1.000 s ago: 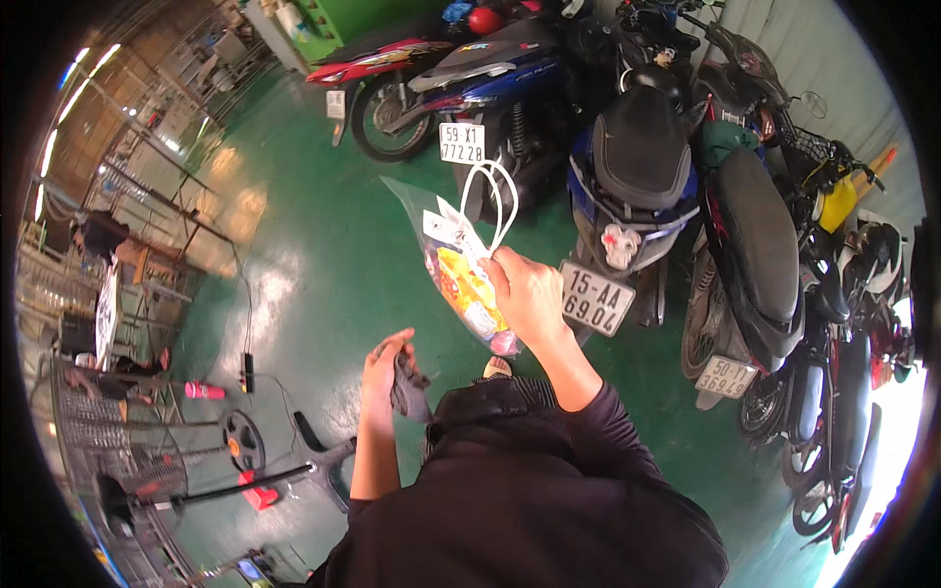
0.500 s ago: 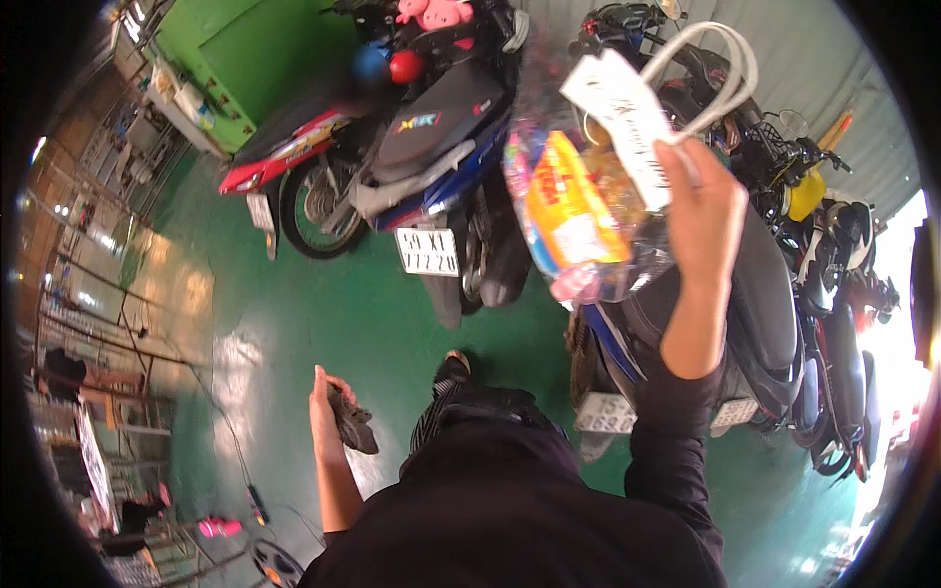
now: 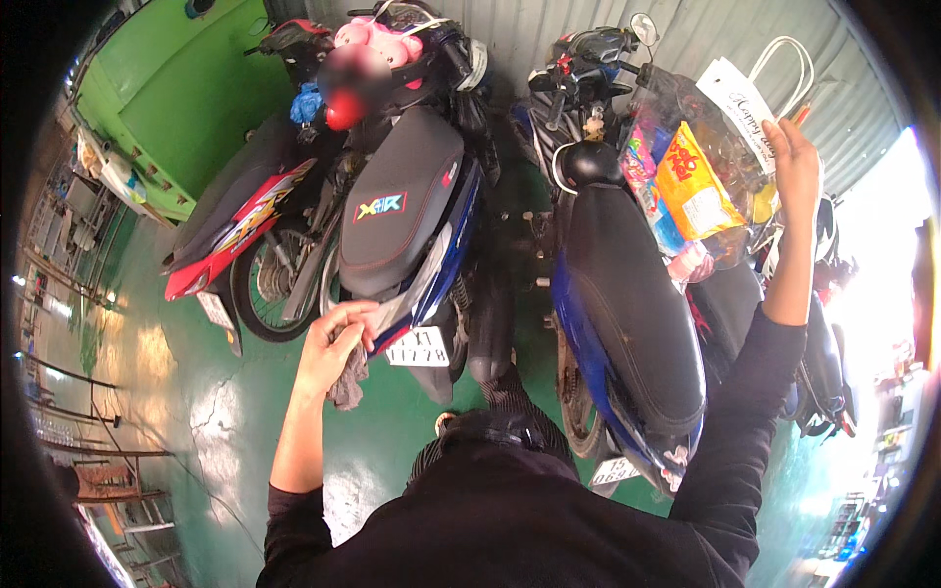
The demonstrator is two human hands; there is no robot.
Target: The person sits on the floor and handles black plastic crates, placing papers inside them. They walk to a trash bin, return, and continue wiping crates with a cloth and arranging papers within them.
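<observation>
My right hand, raised at the upper right, pinches a white paper gift bag with pale loop handles. Alongside the paper bag hangs a clear plastic bag holding an orange-yellow snack packet and other colourful packs; whether my fingers also hold the plastic is hidden. A grey-brown rag droops from my left hand, whose fingers are closed on it. That hand is at the tail of a blue-and-black motorbike, by its silver grab rail; contact cannot be made out.
Right of centre stands another motorbike with a long black seat and a black helmet. A red motorbike is parked at the left beside a green cabinet. More motorbikes crowd the right side, along a corrugated metal wall.
My view has shifted toward the motorbikes. My right hand has moved outward to the right with the bags. The left hand has risen with the rag to the blue-and-black motorbike's tail.
</observation>
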